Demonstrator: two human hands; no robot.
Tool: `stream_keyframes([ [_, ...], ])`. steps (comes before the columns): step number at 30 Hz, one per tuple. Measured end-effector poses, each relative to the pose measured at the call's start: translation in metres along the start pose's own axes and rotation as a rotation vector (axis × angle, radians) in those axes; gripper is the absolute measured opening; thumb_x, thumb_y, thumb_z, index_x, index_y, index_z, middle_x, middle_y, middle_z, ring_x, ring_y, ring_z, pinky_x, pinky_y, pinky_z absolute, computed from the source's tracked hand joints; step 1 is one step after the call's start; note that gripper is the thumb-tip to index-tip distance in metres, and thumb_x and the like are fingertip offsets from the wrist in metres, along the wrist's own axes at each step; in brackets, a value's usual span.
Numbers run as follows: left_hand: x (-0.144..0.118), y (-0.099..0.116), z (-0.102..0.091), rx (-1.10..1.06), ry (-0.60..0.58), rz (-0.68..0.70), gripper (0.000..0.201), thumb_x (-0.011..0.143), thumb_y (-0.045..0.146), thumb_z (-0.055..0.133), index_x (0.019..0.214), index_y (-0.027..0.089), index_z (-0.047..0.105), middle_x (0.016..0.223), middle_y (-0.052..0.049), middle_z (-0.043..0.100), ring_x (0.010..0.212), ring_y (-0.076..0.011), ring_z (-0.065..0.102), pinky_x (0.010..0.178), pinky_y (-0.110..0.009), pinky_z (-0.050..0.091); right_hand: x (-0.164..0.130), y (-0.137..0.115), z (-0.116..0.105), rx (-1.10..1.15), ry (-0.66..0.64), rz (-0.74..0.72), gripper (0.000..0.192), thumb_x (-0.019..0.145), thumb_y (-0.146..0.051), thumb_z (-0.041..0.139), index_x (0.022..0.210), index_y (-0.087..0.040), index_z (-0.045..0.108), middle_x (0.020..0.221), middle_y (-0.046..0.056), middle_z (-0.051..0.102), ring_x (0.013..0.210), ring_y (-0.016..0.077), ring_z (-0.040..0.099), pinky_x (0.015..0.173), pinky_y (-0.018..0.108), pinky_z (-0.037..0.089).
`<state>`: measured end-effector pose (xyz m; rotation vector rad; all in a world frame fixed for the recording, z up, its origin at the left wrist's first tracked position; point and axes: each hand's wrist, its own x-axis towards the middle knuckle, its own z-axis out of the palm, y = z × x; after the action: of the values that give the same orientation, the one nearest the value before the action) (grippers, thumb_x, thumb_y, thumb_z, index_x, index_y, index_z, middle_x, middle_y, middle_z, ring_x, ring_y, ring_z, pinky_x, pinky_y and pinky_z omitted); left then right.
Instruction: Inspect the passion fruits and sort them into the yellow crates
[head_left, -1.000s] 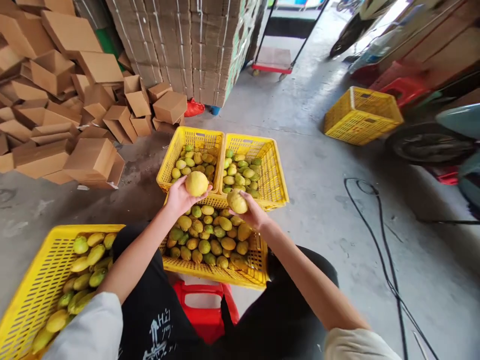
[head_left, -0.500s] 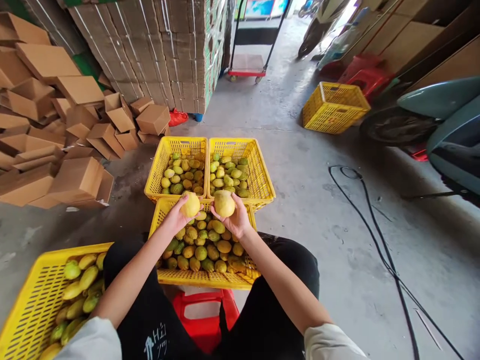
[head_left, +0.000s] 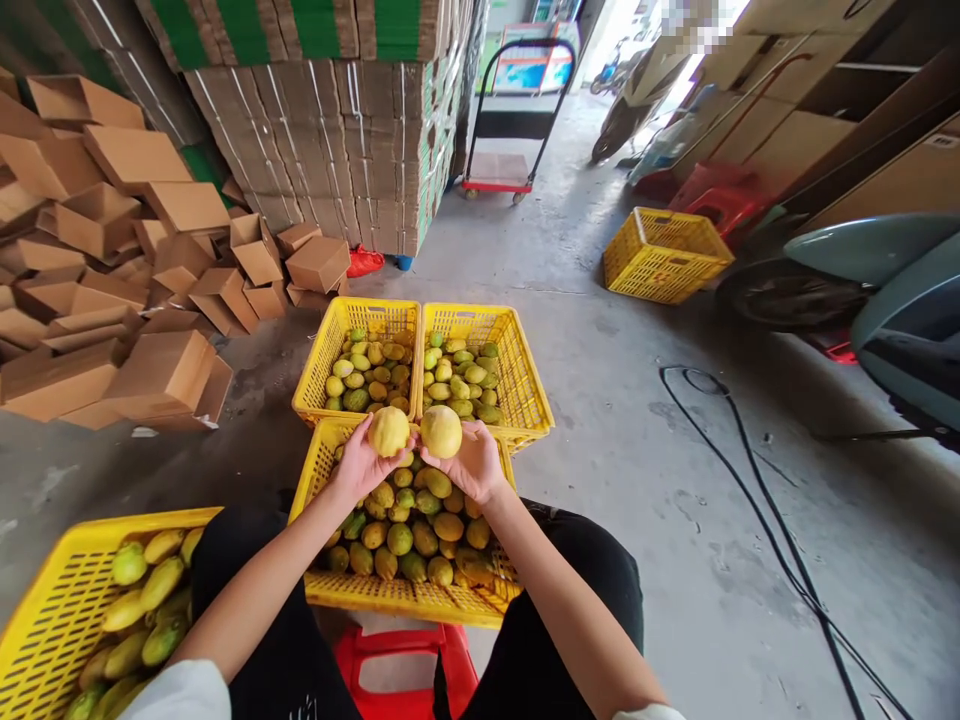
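Observation:
My left hand (head_left: 360, 462) is closed round a yellow papaya (head_left: 389, 432), its blunt end toward me. Another yellow papaya (head_left: 441, 432) is in my right hand (head_left: 478, 463), with the fingers under and behind it. Both fruits are held side by side, a small gap between them. Below my hands, a yellow crate (head_left: 405, 597) between my knees holds many green and yellow papayas (head_left: 400, 538). Beyond it stand two more yellow crates, a left one (head_left: 306, 385) and a right one (head_left: 534, 385), each partly filled with similar fruit.
At my left is a yellow crate (head_left: 37, 620) of longer papayas. A red stool (head_left: 457, 660) shows under the middle crate. Loose cardboard boxes (head_left: 157, 370) lie left, beside stacked flat cardboard (head_left: 315, 140). A hand trolley (head_left: 499, 180), yellow crate (head_left: 664, 265), scooter (head_left: 900, 290) and black cable (head_left: 757, 490) are farther off.
My view has tilted up a little, so the crates sit lower in the picture. The two papayas have come closer together, with their ends turned more toward me.

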<state>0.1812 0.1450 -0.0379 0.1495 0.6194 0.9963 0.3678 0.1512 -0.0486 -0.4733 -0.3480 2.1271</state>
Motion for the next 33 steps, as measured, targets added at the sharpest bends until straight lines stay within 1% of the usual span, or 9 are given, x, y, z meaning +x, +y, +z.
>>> stream_keyframes([
  [2,-0.001,-0.002,0.001,0.002,0.000,0.010,0.035,0.090,0.039,0.046,0.111,0.014,0.060,0.093,-0.013,0.066,0.080,-0.0184,0.065,0.061,-0.023,0.055,0.001,0.002,-0.002,-0.009,0.023,0.003,0.035,0.080,-0.038,0.052,0.108,-0.016,0.053,0.095,0.010,0.068,0.089,0.0217,0.065,0.074,0.038,0.058],
  [6,0.000,-0.005,-0.002,0.014,0.017,0.018,0.034,0.092,0.038,0.043,0.108,0.014,0.061,0.088,-0.011,0.065,0.076,-0.0171,0.064,0.058,-0.022,0.055,0.004,0.013,-0.004,0.016,0.071,-0.020,0.036,0.077,-0.036,0.065,0.107,-0.023,0.049,0.086,0.003,0.067,0.074,0.0155,0.066,0.059,0.025,0.056],
  [11,0.001,-0.006,-0.005,0.031,-0.039,0.040,0.034,0.091,0.037,0.045,0.109,0.014,0.061,0.095,-0.012,0.066,0.077,-0.0172,0.064,0.059,-0.022,0.055,0.003,0.017,0.000,0.014,0.060,-0.074,0.031,0.079,-0.030,0.064,0.105,-0.027,0.048,0.092,0.001,0.066,0.078,0.0151,0.066,0.063,0.027,0.056],
  [17,-0.002,-0.001,-0.003,0.017,-0.072,0.107,0.050,0.088,0.037,0.048,0.135,0.022,0.047,0.114,-0.011,0.064,0.095,-0.0216,0.065,0.082,-0.036,0.054,0.000,0.006,0.000,0.016,0.023,-0.047,0.034,0.079,-0.040,0.051,0.105,-0.018,0.054,0.102,0.010,0.068,0.098,0.0257,0.064,0.078,0.044,0.057],
  [19,-0.003,0.001,-0.002,-0.006,-0.073,0.122,0.049,0.088,0.035,0.046,0.135,0.020,0.046,0.121,-0.012,0.061,0.103,-0.0240,0.063,0.089,-0.040,0.052,0.000,0.003,-0.001,0.018,0.018,-0.054,0.037,0.079,-0.038,0.049,0.108,-0.015,0.055,0.108,0.012,0.067,0.101,0.0256,0.064,0.079,0.042,0.057],
  [22,-0.004,0.004,-0.001,-0.027,-0.059,0.120,0.042,0.090,0.035,0.045,0.128,0.016,0.050,0.125,-0.014,0.059,0.111,-0.0264,0.060,0.092,-0.039,0.050,0.002,0.002,-0.004,0.084,0.061,-0.051,0.038,0.083,-0.039,0.049,0.111,-0.013,0.054,0.103,0.011,0.069,0.093,0.0203,0.067,0.071,0.030,0.059],
  [27,-0.002,-0.005,-0.002,0.046,-0.052,0.044,0.037,0.090,0.039,0.049,0.115,0.013,0.057,0.111,-0.015,0.065,0.094,-0.0244,0.066,0.075,-0.033,0.055,0.005,0.009,-0.009,0.087,0.082,-0.076,0.035,0.084,-0.035,0.059,0.116,-0.023,0.049,0.091,0.004,0.069,0.076,0.0162,0.069,0.056,0.023,0.059],
  [30,-0.001,-0.011,-0.005,0.087,-0.077,-0.001,0.035,0.088,0.037,0.052,0.118,0.018,0.056,0.099,-0.012,0.066,0.083,-0.0214,0.066,0.064,-0.030,0.053,0.005,0.015,-0.008,0.031,0.050,-0.094,0.041,0.083,-0.030,0.061,0.120,-0.029,0.044,0.090,0.002,0.069,0.069,0.0147,0.068,0.049,0.021,0.055],
  [33,-0.001,-0.012,-0.006,0.080,-0.100,0.011,0.037,0.089,0.036,0.051,0.124,0.023,0.052,0.100,-0.010,0.066,0.085,-0.0216,0.066,0.066,-0.031,0.053,0.002,0.014,-0.005,0.019,0.061,-0.080,0.038,0.083,-0.034,0.059,0.118,-0.027,0.045,0.088,0.003,0.069,0.069,0.0155,0.068,0.052,0.022,0.056],
])
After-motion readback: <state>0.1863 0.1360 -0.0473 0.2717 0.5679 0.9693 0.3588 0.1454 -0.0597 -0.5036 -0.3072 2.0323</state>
